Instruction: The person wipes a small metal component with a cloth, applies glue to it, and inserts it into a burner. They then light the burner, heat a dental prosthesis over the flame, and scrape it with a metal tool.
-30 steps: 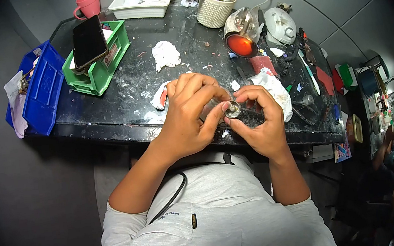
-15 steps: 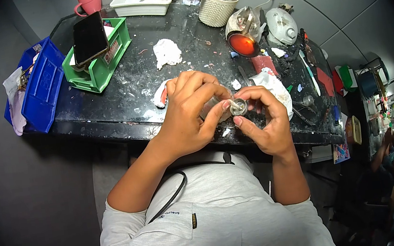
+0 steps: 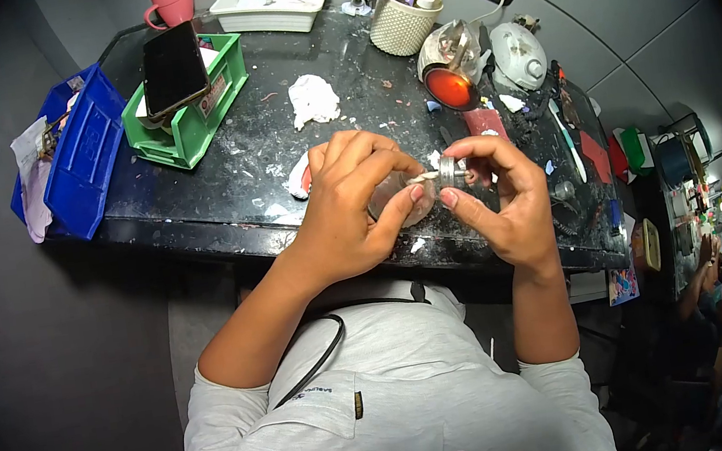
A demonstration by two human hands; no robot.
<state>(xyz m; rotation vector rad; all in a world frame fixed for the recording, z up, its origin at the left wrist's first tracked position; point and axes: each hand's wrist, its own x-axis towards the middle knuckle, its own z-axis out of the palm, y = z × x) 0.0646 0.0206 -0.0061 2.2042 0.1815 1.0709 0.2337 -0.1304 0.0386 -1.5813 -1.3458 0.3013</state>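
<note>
My left hand (image 3: 345, 205) curls around a clear, rounded glass jar (image 3: 415, 212), partly hidden behind the fingers. Its thumb and index fingertips pinch a pale, twisted wick-like strand (image 3: 424, 179) in front of the jar. Between thumb and index finger, my right hand (image 3: 512, 210) grips a round metal wick holder (image 3: 448, 172), turned edge-on. The strand runs from the left fingertips to this holder. A pink-and-white denture-like piece (image 3: 300, 179) lies on the table just beyond my left hand.
On the dark, debris-strewn table (image 3: 261, 161) stand a green bin (image 3: 185, 139) with a phone (image 3: 174, 67) on top, a blue bin (image 3: 84, 162), a white tray (image 3: 273, 9) and a pink mug (image 3: 172, 2). An orange-glowing lamp (image 3: 451, 88) and a pen cup (image 3: 403, 26) stand at back right.
My right hand has shifted slightly right and turned the metal holder from face-up to edge-on. My left hand keeps its pinch. The view has shifted a little.
</note>
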